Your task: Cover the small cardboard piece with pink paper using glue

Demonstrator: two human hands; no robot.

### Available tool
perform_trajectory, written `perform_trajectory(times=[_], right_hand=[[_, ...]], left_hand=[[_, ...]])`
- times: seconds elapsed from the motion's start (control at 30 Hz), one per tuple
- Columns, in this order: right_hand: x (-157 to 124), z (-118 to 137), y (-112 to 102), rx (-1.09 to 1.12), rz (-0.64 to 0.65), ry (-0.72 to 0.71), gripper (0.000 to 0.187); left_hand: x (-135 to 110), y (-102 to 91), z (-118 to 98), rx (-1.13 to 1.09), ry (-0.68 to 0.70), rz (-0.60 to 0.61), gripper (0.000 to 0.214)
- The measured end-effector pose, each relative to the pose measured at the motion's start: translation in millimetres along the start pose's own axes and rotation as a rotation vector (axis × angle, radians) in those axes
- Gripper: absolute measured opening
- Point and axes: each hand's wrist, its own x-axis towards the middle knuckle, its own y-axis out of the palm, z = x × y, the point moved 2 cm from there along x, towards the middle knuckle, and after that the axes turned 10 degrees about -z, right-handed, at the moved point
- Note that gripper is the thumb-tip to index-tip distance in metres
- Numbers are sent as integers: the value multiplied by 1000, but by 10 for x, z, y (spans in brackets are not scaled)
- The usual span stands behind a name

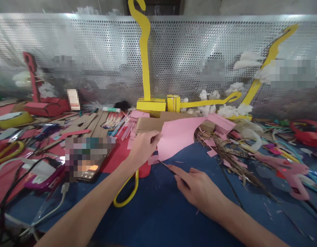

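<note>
A sheet of pink paper [181,135] with a curved lower edge is pinched at its left side by my left hand [144,147], fingers closed. My right hand [197,187] grips a thin, dark pointed tool [164,164]; whether it is a knife or one blade of scissors I cannot tell. The tool's tip is at the sheet's lower left corner, by a small pink strip [153,160]. Red paper [117,157] lies under my left wrist, and a yellow loop [127,204] shows below it.
A screen device [89,175] lies left of my left arm. A pink glue gun [289,171] rests at the right, past a bundle of dry twigs [233,161]. Yellow hook-shaped pieces on bases [151,104] stand at the back, before a perforated metal panel [174,51].
</note>
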Motion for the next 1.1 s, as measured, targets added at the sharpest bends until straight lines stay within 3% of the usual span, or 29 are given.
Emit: perform_trajectory(times=[0.4,0.5,0.63,1.1], right_hand=[[-16,14,-101,82,28,24,42],[-17,-22,-141,138,-20,64,41],[-21,-44,-158,142,-106,5,40],[24,-142,-123,36,-160,-54,42]], left_hand=[[36,-70,94,29,-33,-45,36],[33,-75,99,26,-40,-38,37],[26,-43,65,16,-5,-16,38],[-24,12,-66,4,31,16,34]])
